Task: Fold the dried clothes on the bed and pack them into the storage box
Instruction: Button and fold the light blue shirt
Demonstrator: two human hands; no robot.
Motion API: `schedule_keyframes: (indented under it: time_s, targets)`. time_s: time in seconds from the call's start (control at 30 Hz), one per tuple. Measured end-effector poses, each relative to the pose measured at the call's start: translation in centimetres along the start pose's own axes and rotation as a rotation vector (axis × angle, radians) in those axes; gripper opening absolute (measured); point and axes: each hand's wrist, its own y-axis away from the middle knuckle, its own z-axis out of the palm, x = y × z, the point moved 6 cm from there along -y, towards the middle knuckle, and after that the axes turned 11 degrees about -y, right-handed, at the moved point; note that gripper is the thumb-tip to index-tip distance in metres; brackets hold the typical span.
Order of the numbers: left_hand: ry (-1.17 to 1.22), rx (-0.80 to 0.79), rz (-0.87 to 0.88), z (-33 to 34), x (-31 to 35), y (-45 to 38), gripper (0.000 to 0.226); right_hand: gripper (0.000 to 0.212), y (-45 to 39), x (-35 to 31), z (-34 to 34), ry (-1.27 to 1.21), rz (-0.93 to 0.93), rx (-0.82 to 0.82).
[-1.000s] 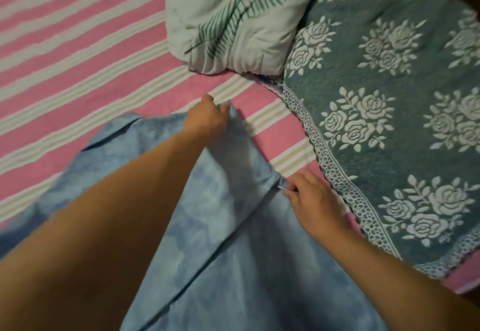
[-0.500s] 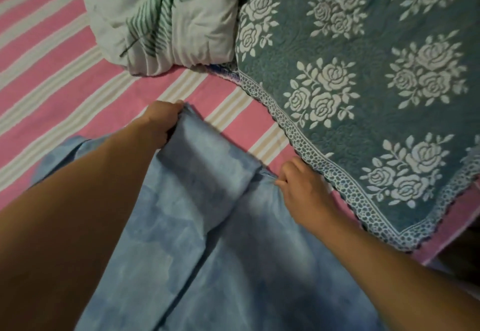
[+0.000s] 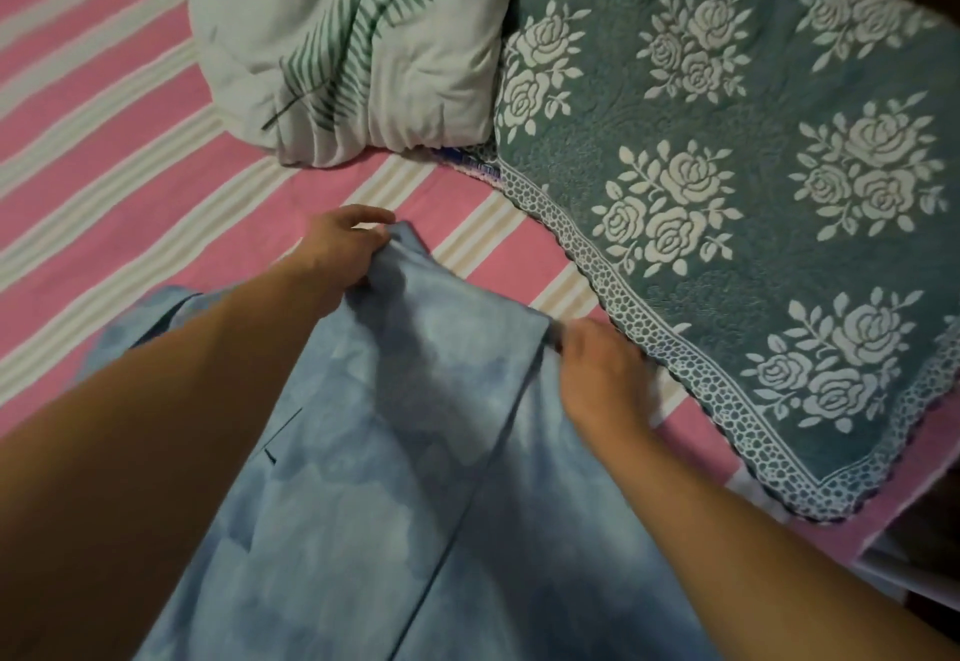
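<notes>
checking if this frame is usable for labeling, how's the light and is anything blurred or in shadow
Head view: dim, warm indoor light; the right hand is motion-smeared at its fingers where it pinches the blue garment; the left hand is sharper; soft shadow falls across the garment's folds; the top right corner goes dark; wide-angle bending shows in the striped sheet.

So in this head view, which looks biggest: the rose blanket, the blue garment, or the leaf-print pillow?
1. Rose blanket, though the frame crops it.
2. Blue garment, close behind; it lies nearer the camera and arms hide part, so these two are unsure.
3. Leaf-print pillow, plainly smallest.
</notes>
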Motion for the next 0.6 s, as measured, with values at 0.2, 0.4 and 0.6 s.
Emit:
schedule_keyframes:
  time_s: [0.2,0.4,0.6]
  targets:
    - [-0.044,-0.02,0.119,1.0,-0.2,2.7,0.06,0.03,0.6,-0.5,-0.9,-0.186,0.003,-0.114]
    - [-0.67,0.327,0.207,2.1,-9.5,18.0,0.061,0.038,1.1,-3.1,0.0,-0.155,-0.075,-0.228]
    - [-0.84,0.23,-0.224,1.9,-22.8,30.7,0.075,0.006,-1.0,-2.3,0.7,-0.198,0.111,-0.229]
